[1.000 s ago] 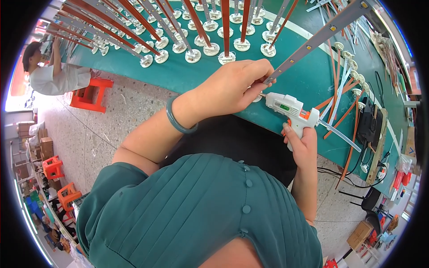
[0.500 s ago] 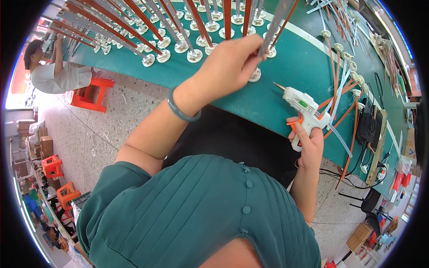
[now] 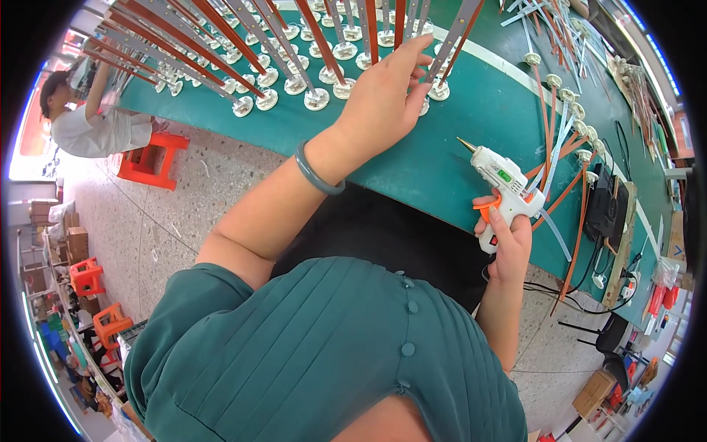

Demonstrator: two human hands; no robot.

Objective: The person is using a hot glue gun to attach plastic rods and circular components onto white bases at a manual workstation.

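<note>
My right hand [image 3: 508, 239] is wrapped around the handle of a white hot glue gun [image 3: 497, 173] with an orange trigger. The gun's metal nozzle points up and left over the table, and a clear glue stick [image 3: 556, 232] sticks out of its rear. My left hand [image 3: 387, 103], a grey-green bangle on its wrist, reaches over the table edge with fingers apart. Just beyond its fingertips stands a grey strip [image 3: 454, 37] beside a brown one on a round white base [image 3: 439, 91]. Another white base is partly hidden behind my left thumb.
Rows of upright grey and brown strips on white bases [image 3: 317, 99] fill the far side of the green table [image 3: 412, 180]. Loose strips with bases [image 3: 554, 121] lie at right, near a black box [image 3: 607, 199] and cables. A person [image 3: 92, 121] works at far left by a red stool [image 3: 155, 163].
My left hand's fingers have opened from their pinch on the grey strip, which now stands upright beyond them. The glue gun has shifted only slightly.
</note>
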